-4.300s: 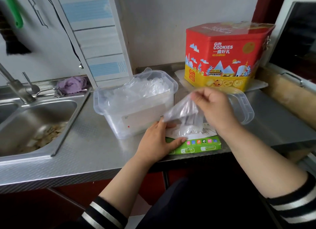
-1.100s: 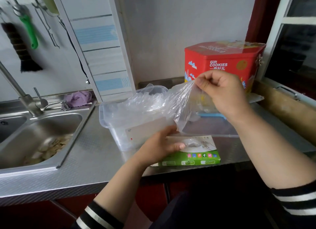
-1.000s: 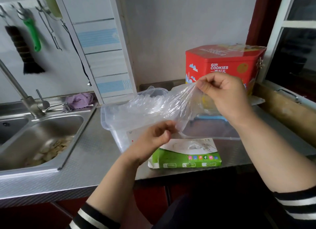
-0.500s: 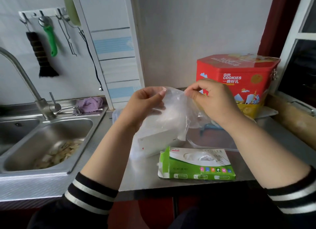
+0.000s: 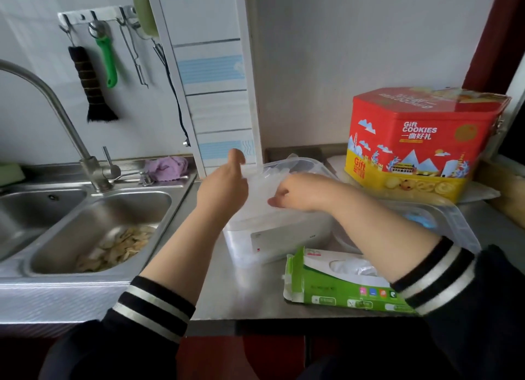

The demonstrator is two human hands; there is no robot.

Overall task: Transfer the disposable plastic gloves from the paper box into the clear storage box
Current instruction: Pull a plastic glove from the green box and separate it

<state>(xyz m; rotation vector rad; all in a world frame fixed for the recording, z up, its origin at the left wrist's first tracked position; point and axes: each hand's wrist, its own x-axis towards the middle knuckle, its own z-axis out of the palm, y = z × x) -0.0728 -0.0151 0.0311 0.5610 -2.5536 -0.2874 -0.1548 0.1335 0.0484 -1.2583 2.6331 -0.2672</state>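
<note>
Both hands on gloves [image 5: 260, 185] over clear storage box [image 5: 284, 237] — left hand [image 5: 224, 186] gripping, right hand [image 5: 295, 192] pressing, cookie tin [image 5: 420, 141] behind

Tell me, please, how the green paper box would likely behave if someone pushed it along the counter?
The green paper box lies flat and low, so it should slide, not tip. Its torn end flap suggests thin, easily crushed card. Holding only filmy gloves, it is probably very light; near the counter edge, a push might knock it off.

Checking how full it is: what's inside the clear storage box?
Crumpled clear plastic gloves fill the storage box; both hands reach into its top. Its lower contents are hidden by a white label and the hands.
</note>
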